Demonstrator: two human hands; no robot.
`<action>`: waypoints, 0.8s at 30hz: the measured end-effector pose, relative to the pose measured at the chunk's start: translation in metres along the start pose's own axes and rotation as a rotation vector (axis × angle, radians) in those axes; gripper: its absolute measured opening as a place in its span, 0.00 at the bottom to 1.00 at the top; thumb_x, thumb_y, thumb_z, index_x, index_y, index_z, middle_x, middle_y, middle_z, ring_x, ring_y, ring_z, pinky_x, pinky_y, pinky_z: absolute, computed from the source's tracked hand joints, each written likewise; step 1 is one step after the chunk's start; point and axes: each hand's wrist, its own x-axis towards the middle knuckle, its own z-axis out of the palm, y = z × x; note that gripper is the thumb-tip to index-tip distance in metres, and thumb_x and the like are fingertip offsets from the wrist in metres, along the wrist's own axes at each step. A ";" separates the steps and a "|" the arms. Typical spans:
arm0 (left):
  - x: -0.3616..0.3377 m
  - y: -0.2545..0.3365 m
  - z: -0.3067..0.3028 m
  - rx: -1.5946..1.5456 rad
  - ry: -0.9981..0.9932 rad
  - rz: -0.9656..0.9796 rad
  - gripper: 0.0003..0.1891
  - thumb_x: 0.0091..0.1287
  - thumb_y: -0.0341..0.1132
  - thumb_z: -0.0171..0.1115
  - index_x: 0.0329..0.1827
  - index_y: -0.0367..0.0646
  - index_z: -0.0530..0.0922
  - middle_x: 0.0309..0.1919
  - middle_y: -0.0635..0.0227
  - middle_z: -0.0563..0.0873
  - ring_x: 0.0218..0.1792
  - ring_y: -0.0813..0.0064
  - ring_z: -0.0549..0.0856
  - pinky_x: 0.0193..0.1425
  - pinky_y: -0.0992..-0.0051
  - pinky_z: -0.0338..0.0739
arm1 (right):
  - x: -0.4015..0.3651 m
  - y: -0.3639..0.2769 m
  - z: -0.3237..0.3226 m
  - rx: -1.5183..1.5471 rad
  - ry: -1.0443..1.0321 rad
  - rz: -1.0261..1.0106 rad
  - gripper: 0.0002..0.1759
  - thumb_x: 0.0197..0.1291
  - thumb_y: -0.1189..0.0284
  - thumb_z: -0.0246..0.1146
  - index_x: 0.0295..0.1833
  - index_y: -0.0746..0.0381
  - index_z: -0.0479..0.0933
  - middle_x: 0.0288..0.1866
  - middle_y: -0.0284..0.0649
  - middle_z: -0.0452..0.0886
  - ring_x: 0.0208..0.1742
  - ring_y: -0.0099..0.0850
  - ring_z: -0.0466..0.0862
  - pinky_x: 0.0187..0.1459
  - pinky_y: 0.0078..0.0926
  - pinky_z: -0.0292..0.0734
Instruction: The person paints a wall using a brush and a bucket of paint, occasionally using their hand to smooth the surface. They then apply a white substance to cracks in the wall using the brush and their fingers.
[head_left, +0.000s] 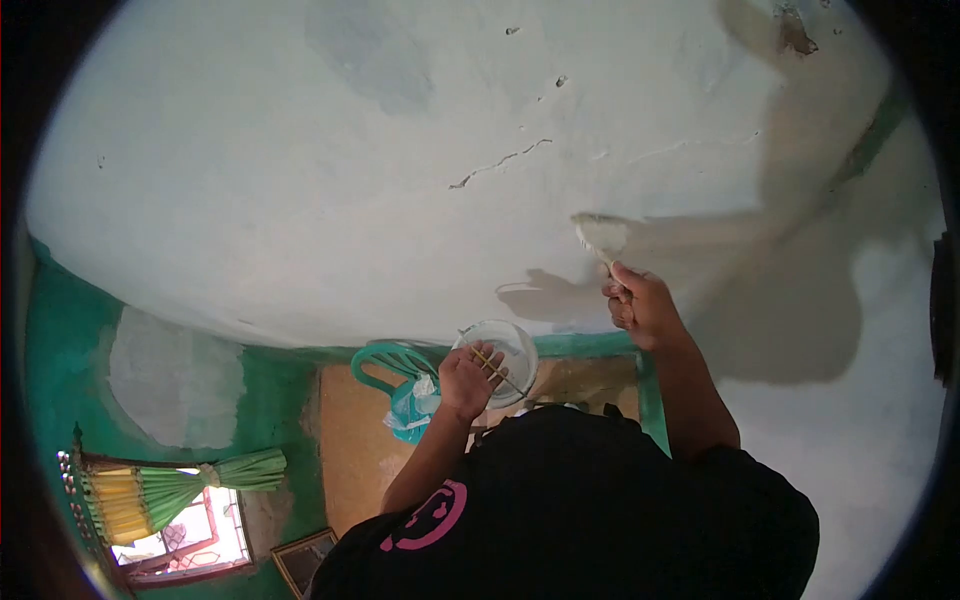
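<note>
Right now, your right hand (645, 308) is closed around the handle of a pale, wide brush (603, 238), with the thumb laid along it and the fingers curled in. The brush is raised in front of the whitish wall (350, 220), its broad end up and tilted left, below and to the right of a jagged crack (500, 164). You can't tell from this view whether the bristles touch the surface.

Your left hand (468, 382) is lower down, palm turned up and open, its fingers partly spread. A thin yellowish rod (490, 363) runs slantwise across those fingers; whether it is the bucket's handle is unclear. Just behind the hand is the round, light-coloured bucket (530, 350), overlapped by your fingers in this view.

Beside the bucket, on the left of the view, stands a green chair (369, 354) with blue and clear plastic (408, 412) on its seat.
</note>
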 end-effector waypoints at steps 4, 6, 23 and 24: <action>-0.002 0.008 0.007 -0.010 0.036 -0.006 0.21 0.57 0.44 0.58 0.51 0.45 0.69 0.45 0.68 0.76 0.52 0.63 0.74 0.62 0.55 0.63 | -0.023 -0.005 0.029 -0.039 -0.001 -0.107 0.16 0.70 0.58 0.50 0.44 0.62 0.70 0.21 0.29 0.66 0.14 0.18 0.62 0.16 0.17 0.56; -0.001 0.009 0.005 -0.027 0.039 -0.009 0.20 0.57 0.44 0.58 0.49 0.45 0.70 0.44 0.69 0.77 0.51 0.63 0.75 0.62 0.55 0.63 | -0.007 0.027 0.018 -0.073 0.020 -0.153 0.20 0.70 0.55 0.49 0.45 0.62 0.69 0.21 0.29 0.65 0.14 0.18 0.63 0.16 0.16 0.57; 0.011 0.019 -0.010 -0.004 0.012 -0.089 0.19 0.57 0.44 0.56 0.48 0.45 0.71 0.44 0.67 0.76 0.54 0.62 0.74 0.65 0.57 0.62 | 0.094 0.172 -0.122 -0.326 0.389 0.378 0.26 0.65 0.49 0.54 0.52 0.61 0.74 0.27 0.34 0.69 0.18 0.23 0.61 0.17 0.23 0.55; 0.009 0.020 -0.007 0.001 0.014 -0.096 0.19 0.57 0.44 0.56 0.48 0.45 0.71 0.44 0.67 0.76 0.54 0.62 0.74 0.65 0.57 0.62 | 0.086 0.153 -0.113 -0.320 0.395 0.381 0.26 0.65 0.49 0.54 0.52 0.61 0.74 0.27 0.34 0.69 0.18 0.23 0.61 0.17 0.23 0.55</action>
